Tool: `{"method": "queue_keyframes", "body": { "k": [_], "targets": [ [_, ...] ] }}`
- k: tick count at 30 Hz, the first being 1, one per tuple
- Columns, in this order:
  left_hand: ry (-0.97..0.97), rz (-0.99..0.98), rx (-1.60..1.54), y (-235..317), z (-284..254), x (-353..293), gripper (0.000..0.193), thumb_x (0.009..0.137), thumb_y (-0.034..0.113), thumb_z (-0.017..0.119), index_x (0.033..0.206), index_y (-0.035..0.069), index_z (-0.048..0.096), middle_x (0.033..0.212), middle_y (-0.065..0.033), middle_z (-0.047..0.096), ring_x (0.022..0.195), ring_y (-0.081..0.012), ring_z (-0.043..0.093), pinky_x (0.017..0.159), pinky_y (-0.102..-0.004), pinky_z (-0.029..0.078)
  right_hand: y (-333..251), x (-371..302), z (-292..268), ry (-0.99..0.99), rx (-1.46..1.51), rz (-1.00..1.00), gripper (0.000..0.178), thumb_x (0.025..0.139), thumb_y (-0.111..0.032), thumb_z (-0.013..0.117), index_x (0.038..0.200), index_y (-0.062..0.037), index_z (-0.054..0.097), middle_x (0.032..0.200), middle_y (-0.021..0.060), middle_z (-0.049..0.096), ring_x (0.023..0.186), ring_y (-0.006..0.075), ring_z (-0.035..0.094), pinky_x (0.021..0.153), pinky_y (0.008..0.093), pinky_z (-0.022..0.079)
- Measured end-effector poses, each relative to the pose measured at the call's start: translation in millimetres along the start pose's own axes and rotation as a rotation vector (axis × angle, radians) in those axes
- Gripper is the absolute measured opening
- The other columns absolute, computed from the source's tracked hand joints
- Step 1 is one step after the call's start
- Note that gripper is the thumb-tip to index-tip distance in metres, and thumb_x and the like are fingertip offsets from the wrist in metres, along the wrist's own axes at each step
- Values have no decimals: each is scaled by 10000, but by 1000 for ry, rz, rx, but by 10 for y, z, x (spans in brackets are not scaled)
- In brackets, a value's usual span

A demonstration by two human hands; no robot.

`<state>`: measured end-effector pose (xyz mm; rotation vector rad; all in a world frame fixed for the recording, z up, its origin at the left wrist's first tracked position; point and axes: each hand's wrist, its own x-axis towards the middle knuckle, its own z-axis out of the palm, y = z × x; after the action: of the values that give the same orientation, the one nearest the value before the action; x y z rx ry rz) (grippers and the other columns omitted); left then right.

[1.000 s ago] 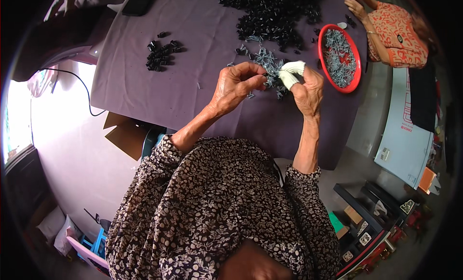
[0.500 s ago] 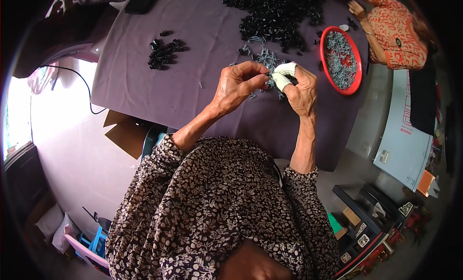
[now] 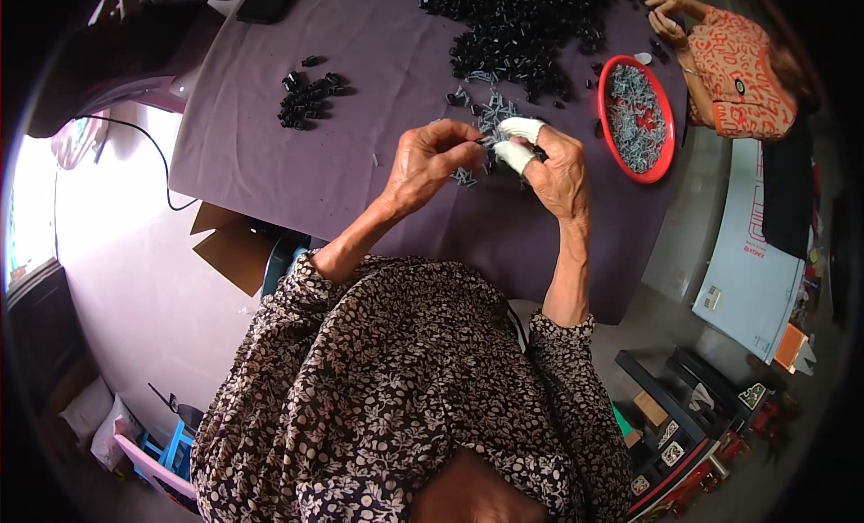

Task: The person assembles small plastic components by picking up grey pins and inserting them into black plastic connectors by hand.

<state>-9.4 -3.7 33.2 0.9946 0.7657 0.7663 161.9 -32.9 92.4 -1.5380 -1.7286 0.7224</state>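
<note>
My left hand [image 3: 430, 163] hovers over the purple table cover [image 3: 360, 163], its fingertips pinched together on what looks like a small grey metal clip. My right hand [image 3: 560, 170] is just to its right, with white wraps on thumb and forefinger. It pinches a small black plastic part [image 3: 537, 150]. The fingertips of both hands almost meet. Beneath them lies a loose scatter of grey metal clips [image 3: 486, 118]. The piece in my left hand is too small to see clearly.
A big heap of black parts [image 3: 522, 28] covers the far side of the table, and a small heap of black parts [image 3: 306, 100] lies at the left. A red bowl [image 3: 664, 158] of grey clips stands at the right. Another person [image 3: 738, 73] works at the far right corner.
My hands have drawn closer together above the clips, and my right hand has turned its wrapped fingertips toward the left hand. The other person's hands shifted slightly.
</note>
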Motion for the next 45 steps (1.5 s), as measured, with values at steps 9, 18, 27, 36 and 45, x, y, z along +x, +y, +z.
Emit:
{"method": "queue_keyframes", "body": {
  "k": [9,18,27,36,45],
  "targets": [
    [165,48,-97,83,-240,29,123,809,66,617,903,-13,607,790,-57,637,715,-117,595,704,-241,474,457,388,334,-60,-550,-188,111,721,-79,614,768,10,567,768,142,588,762,324,553,683,409,417],
    [187,47,-130,78,-294,71,119,808,67,618,897,-12,607,795,-61,638,709,-115,590,700,-244,473,442,423,494,-169,-690,-239,157,670,-80,627,753,-32,503,754,113,558,759,302,540,679,408,393],
    [189,41,-159,111,-275,99,111,812,79,611,890,0,604,795,-59,635,692,-112,580,695,-252,470,497,378,490,-87,-604,-248,112,638,1,567,733,-28,515,738,121,570,754,296,558,683,397,421],
    [209,41,-169,130,-280,112,112,811,89,610,884,5,599,791,-48,625,678,-108,575,696,-254,469,572,397,359,-48,-373,-70,194,677,5,569,871,5,581,771,143,593,707,295,580,639,361,450],
    [218,41,-171,140,-265,111,112,807,92,617,879,8,599,783,-48,624,678,-104,573,688,-250,467,585,457,351,-42,-483,-105,179,690,-17,597,865,20,584,771,159,585,682,317,579,615,372,457]
  ]
}}
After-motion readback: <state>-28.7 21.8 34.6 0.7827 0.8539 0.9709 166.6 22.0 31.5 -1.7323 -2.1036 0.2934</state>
